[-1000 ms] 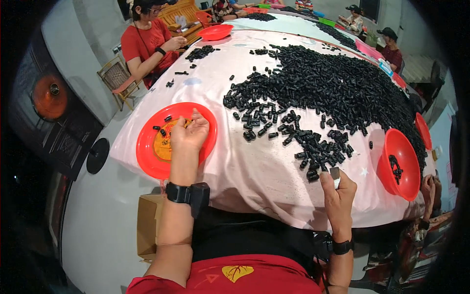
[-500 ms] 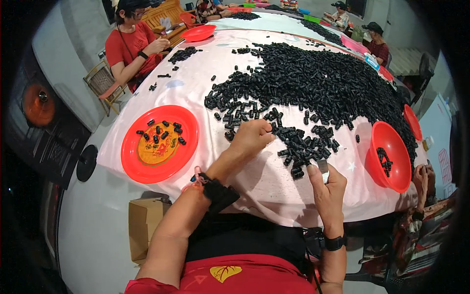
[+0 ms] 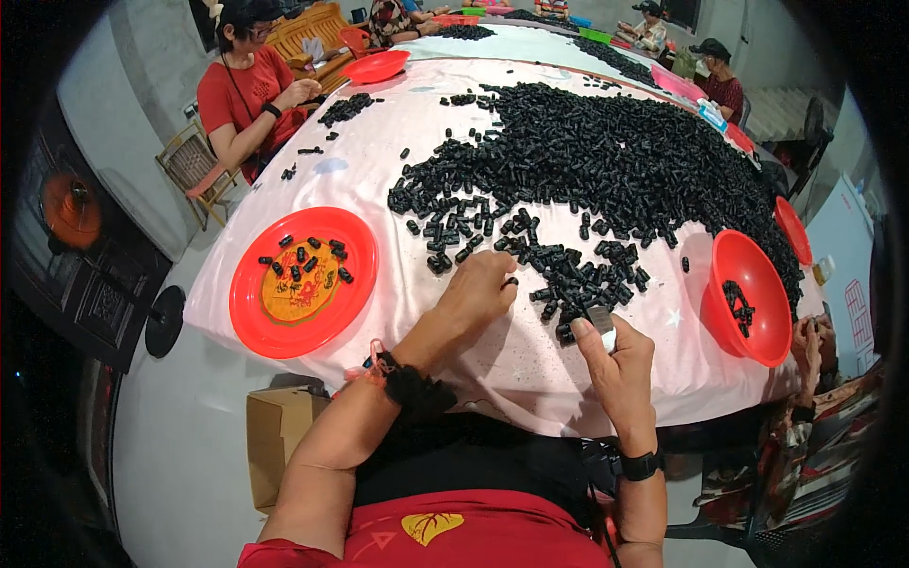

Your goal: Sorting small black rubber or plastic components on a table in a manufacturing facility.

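Note:
My left hand [image 3: 476, 295] is closed over the pale cloth, with a small black piece [image 3: 510, 281] showing at its fingertips. In my right hand [image 3: 620, 360] is a short flat metal blade [image 3: 601, 324], pinched under the thumb. Just beyond both hands lies a loose cluster of short black ribbed cylinders [image 3: 578, 276]. It runs back into a large heap of the same pieces [image 3: 606, 156]. To the left, a red plate [image 3: 248, 317] with an orange patterned centre carries several black pieces.
A red bowl [image 3: 769, 298] with a few pieces stands at the right, near another person's hands [image 3: 812, 346]. A person in red [image 3: 237, 109] sits at the far left beside a red dish [image 3: 376, 66]. A cardboard box [image 3: 275, 445] is below the table's left front edge.
My left hand has drawn back toward me and slightly left, away from the heap, with a black piece now visible at its fingertips. My right hand keeps the blade near the cluster.

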`<move>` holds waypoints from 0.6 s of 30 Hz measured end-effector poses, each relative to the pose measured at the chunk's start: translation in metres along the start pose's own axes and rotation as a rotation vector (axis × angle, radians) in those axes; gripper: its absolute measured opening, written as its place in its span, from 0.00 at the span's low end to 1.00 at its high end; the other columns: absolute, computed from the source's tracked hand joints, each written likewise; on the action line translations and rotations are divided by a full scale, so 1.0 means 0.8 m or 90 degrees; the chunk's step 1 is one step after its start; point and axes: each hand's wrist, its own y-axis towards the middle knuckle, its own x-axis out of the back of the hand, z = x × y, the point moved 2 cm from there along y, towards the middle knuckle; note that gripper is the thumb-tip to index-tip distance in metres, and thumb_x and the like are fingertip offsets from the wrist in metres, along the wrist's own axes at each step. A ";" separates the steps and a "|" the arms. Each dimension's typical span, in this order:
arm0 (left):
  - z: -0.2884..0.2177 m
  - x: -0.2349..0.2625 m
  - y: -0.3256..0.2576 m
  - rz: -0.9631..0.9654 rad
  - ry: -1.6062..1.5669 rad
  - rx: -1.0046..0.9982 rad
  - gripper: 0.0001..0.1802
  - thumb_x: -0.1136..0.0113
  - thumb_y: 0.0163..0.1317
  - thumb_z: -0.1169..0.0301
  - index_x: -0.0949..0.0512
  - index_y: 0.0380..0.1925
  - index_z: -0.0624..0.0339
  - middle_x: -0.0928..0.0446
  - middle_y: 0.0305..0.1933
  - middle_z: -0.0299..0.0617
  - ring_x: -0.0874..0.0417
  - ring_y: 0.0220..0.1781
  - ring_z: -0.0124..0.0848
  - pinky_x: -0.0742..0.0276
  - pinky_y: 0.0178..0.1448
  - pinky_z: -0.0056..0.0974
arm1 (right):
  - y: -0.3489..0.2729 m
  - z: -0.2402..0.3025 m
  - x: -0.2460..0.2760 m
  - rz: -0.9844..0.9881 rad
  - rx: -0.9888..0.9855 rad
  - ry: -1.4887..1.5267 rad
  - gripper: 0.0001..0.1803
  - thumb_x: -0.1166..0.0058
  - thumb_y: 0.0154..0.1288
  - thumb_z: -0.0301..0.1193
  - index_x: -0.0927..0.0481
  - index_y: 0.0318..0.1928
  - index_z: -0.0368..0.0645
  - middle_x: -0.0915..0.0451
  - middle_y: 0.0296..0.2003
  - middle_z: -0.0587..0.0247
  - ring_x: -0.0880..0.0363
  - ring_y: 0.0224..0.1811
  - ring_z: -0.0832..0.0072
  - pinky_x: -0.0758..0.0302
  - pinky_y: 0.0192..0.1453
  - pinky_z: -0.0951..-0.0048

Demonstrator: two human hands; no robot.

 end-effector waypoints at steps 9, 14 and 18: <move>-0.054 0.038 -0.014 0.257 -0.768 0.331 0.13 0.39 0.57 0.69 0.23 0.42 0.60 0.28 0.25 0.28 0.28 0.26 0.18 0.31 0.33 0.25 | -0.002 0.000 -0.003 -0.015 0.033 0.056 0.10 0.41 0.61 0.33 0.20 0.34 0.37 0.22 0.21 0.65 0.33 0.23 0.85 0.33 0.27 0.79; -0.083 0.041 -0.032 0.353 -0.961 0.372 0.14 0.40 0.60 0.69 0.25 0.46 0.58 0.26 0.32 0.29 0.27 0.28 0.17 0.30 0.36 0.25 | -0.009 0.007 -0.006 0.004 0.065 0.093 0.12 0.36 0.56 0.33 0.22 0.32 0.38 0.22 0.25 0.68 0.29 0.26 0.85 0.31 0.29 0.80; -0.095 0.036 -0.036 0.360 -0.936 0.335 0.13 0.41 0.60 0.70 0.25 0.45 0.57 0.25 0.32 0.29 0.27 0.27 0.18 0.30 0.36 0.25 | -0.012 0.020 -0.011 0.025 0.054 0.094 0.10 0.36 0.55 0.30 0.22 0.32 0.38 0.21 0.26 0.69 0.27 0.28 0.87 0.30 0.30 0.83</move>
